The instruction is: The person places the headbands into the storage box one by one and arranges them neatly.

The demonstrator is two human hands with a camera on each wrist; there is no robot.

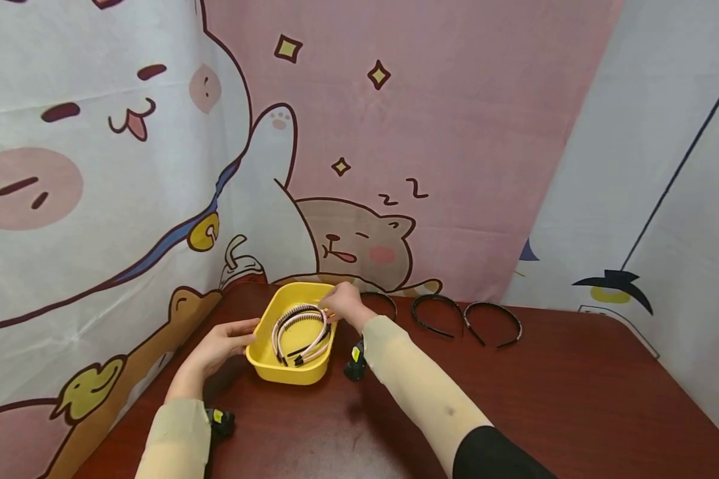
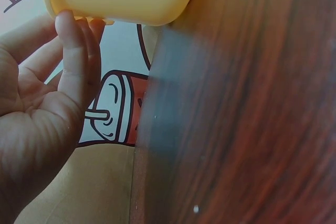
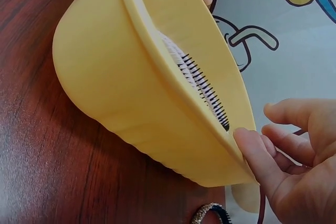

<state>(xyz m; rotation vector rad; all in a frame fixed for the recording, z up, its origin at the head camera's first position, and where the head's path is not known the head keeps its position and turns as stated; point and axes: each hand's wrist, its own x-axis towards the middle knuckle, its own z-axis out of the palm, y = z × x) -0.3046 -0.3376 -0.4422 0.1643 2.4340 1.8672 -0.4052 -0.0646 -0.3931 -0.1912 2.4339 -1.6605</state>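
Observation:
A yellow plastic basket [image 1: 287,374] stands on the table near the wall hanging. Inside it lie several toothed headbands [image 1: 279,336], pale pink and white with dark teeth. My left hand [image 1: 218,349] holds the left side of the basket, fingertips at its rim; the left wrist view shows those fingertips [image 2: 65,20] under the lip. At the opposite side, my right hand [image 1: 343,303] grips the rim near the far right corner. In the right wrist view, one finger [image 3: 251,142] presses on the rim's edge, beside the headband teeth.
Right of the basket, black headbands lie on the brown wooden table [image 1: 545,399]: one partly behind my right hand [image 1: 383,297], a plain dark one [image 1: 434,326] and one with a patterned band [image 1: 492,306]. A cartoon wall hanging [image 1: 455,166] borders the table's back and left.

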